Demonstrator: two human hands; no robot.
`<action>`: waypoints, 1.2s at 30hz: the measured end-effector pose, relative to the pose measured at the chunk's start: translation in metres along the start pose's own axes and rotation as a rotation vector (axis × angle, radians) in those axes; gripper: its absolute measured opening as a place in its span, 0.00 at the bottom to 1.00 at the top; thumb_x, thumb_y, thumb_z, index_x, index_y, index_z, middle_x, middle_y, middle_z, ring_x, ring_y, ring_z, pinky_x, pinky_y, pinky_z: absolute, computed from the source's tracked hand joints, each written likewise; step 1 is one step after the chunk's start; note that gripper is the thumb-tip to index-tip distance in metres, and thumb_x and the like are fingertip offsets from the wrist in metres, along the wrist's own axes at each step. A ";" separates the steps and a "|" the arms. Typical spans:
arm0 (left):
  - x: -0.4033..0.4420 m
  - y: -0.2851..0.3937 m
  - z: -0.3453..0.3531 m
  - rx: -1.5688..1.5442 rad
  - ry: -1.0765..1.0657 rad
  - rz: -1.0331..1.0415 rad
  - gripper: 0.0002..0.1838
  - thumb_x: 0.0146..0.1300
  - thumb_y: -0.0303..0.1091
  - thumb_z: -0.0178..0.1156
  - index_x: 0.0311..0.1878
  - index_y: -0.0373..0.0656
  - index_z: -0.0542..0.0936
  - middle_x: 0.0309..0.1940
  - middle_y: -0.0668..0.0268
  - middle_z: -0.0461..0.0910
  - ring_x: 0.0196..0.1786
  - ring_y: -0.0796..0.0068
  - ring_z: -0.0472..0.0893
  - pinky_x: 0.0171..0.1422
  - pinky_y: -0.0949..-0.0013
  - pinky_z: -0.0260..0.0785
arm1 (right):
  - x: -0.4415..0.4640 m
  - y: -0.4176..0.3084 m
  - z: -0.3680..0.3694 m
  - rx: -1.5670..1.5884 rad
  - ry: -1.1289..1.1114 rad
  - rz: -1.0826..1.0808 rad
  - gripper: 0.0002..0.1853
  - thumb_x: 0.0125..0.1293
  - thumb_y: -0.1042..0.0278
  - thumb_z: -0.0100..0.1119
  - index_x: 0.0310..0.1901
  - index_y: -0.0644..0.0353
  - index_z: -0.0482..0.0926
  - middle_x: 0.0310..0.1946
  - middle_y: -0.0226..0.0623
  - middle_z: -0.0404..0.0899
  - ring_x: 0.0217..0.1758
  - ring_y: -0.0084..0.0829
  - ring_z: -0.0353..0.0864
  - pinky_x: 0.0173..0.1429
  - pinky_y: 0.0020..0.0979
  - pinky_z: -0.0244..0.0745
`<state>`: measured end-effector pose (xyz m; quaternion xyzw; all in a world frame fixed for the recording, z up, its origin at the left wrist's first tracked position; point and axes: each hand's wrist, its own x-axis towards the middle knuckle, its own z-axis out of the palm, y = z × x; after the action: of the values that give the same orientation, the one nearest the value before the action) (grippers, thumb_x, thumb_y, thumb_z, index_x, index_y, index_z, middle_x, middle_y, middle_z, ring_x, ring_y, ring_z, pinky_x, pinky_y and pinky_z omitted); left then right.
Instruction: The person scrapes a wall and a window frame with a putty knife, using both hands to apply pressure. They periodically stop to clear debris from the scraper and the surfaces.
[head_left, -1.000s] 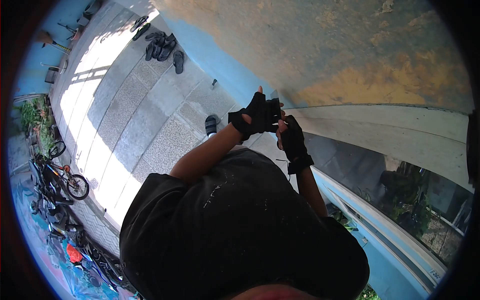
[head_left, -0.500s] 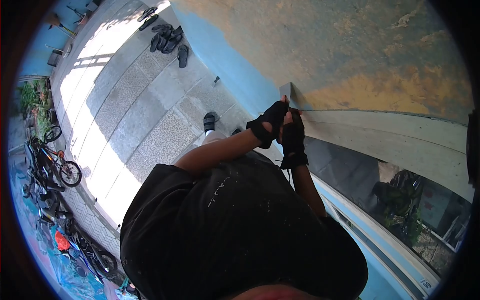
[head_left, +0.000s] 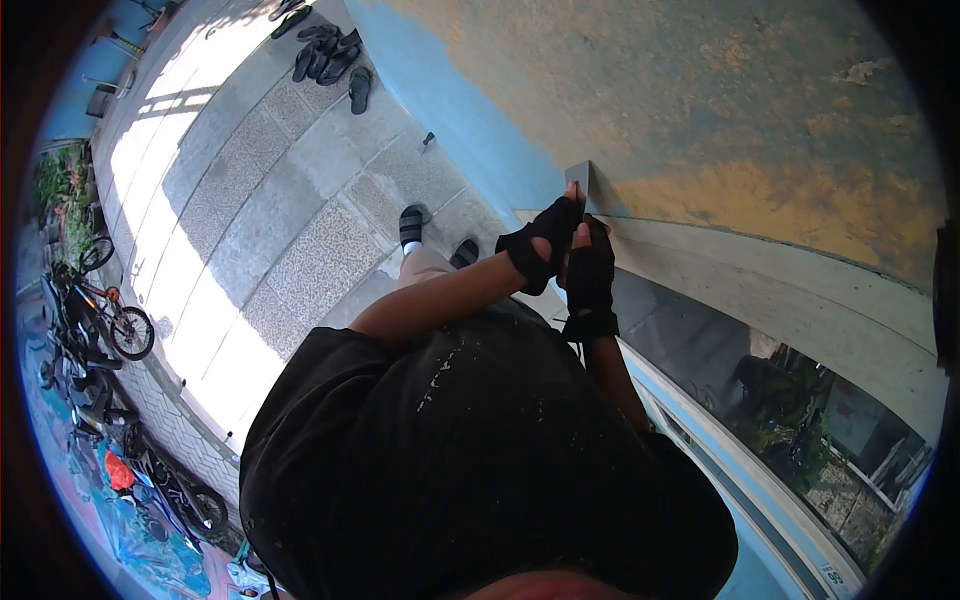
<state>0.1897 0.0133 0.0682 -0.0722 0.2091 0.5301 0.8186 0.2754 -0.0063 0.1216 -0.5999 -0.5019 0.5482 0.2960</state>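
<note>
Both my hands wear black fingerless gloves and are close together at the wall. My left hand (head_left: 545, 243) is closed round a flat metal scraper (head_left: 579, 176), with fingers pressed along its blade. My right hand (head_left: 590, 272) is closed at the lower end of the same scraper, just beside the left; the gloves hide its handle. The blade's edge is up against the wall (head_left: 740, 120), whose surface is patchy grey-brown and ochre with light blue paint at the left. A pale ledge (head_left: 760, 265) runs just below the blade.
A window pane (head_left: 700, 340) lies right of my arms. My sandalled foot (head_left: 411, 225) stands on the paved floor (head_left: 310, 250). Several black sandals (head_left: 325, 58) lie along the wall's foot. Bicycles (head_left: 130, 332) and motorbikes (head_left: 150, 460) are parked at far left.
My view has shifted slightly, so the second sandalled foot shows more. Both hands keep hold of the scraper, which stays at nearly the same spot on the wall, its blade turned a little.
</note>
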 end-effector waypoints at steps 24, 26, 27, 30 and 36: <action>-0.005 0.017 -0.002 -0.046 -0.031 0.032 0.30 0.66 0.67 0.46 0.27 0.48 0.73 0.27 0.62 0.78 0.38 0.65 0.79 0.43 0.63 0.73 | 0.005 -0.010 0.011 -0.242 -0.012 -0.047 0.22 0.74 0.56 0.41 0.61 0.62 0.71 0.44 0.44 0.78 0.40 0.35 0.78 0.45 0.32 0.72; -0.005 0.016 -0.006 -0.043 -0.052 0.004 0.29 0.67 0.66 0.45 0.29 0.48 0.74 0.26 0.63 0.76 0.39 0.66 0.79 0.44 0.64 0.73 | 0.007 0.002 0.014 -0.294 0.025 -0.185 0.22 0.74 0.56 0.42 0.61 0.62 0.71 0.48 0.45 0.77 0.52 0.36 0.77 0.55 0.32 0.70; -0.006 0.017 -0.007 -0.038 -0.070 -0.032 0.28 0.67 0.65 0.45 0.31 0.48 0.74 0.25 0.65 0.75 0.41 0.67 0.79 0.45 0.65 0.73 | 0.006 0.007 0.013 -0.289 0.028 -0.190 0.22 0.74 0.56 0.42 0.61 0.62 0.71 0.48 0.45 0.77 0.52 0.36 0.77 0.55 0.32 0.70; -0.007 0.011 -0.002 0.007 -0.090 -0.006 0.27 0.69 0.64 0.44 0.36 0.47 0.74 0.26 0.66 0.75 0.41 0.67 0.78 0.45 0.65 0.72 | 0.000 0.013 0.011 -0.126 0.037 -0.226 0.21 0.73 0.54 0.44 0.54 0.62 0.73 0.36 0.32 0.75 0.32 0.23 0.74 0.32 0.26 0.68; -0.036 0.023 0.025 0.238 0.026 0.133 0.27 0.68 0.65 0.45 0.38 0.47 0.73 0.27 0.68 0.72 0.42 0.67 0.77 0.47 0.66 0.71 | -0.001 0.010 0.023 -0.249 0.144 -0.428 0.20 0.74 0.55 0.43 0.54 0.62 0.73 0.36 0.34 0.74 0.34 0.24 0.75 0.33 0.26 0.69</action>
<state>0.1629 0.0015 0.1079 0.0326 0.2856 0.5537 0.7815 0.2559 -0.0150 0.1075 -0.5494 -0.6586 0.3630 0.3643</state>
